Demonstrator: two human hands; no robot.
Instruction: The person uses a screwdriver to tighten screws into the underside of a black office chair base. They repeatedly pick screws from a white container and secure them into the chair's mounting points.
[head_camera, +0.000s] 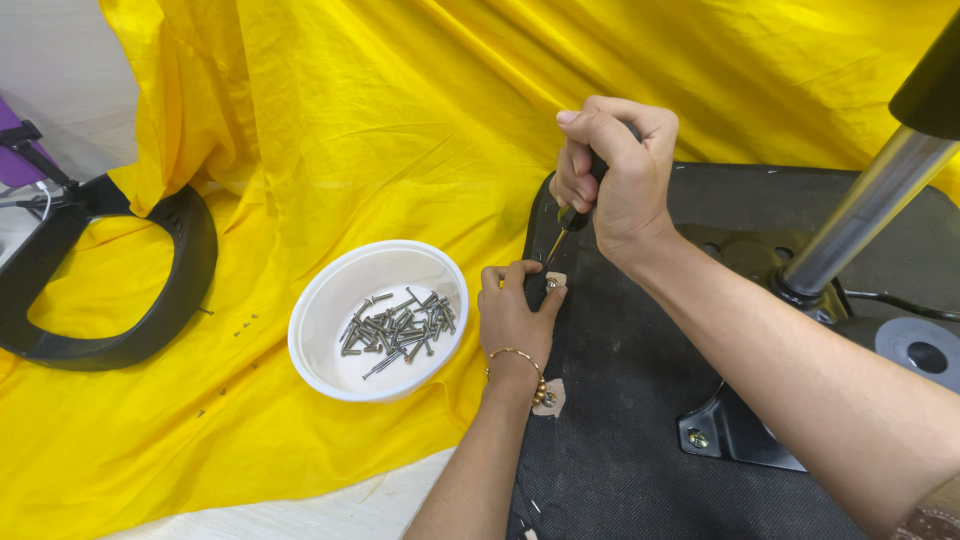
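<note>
My right hand (612, 170) grips a screwdriver (565, 228) with a black handle and yellow shaft, its tip pointing down at a screw (551, 283) on a small tan patch at the edge of the black chair seat underside (620, 420). My left hand (514, 315) rests on that same edge, fingers pinched beside the screw, a gold bead bracelet on the wrist. A white bowl (318, 318) holding several metal screws stands just left of my left hand on the yellow cloth (330, 130).
A black chair armrest loop (175, 300) lies at the far left. The chair's chrome gas cylinder (860, 215) and black metal mounting plate (740, 430) rise at the right. A few loose screws (243, 322) lie on the cloth near the bowl.
</note>
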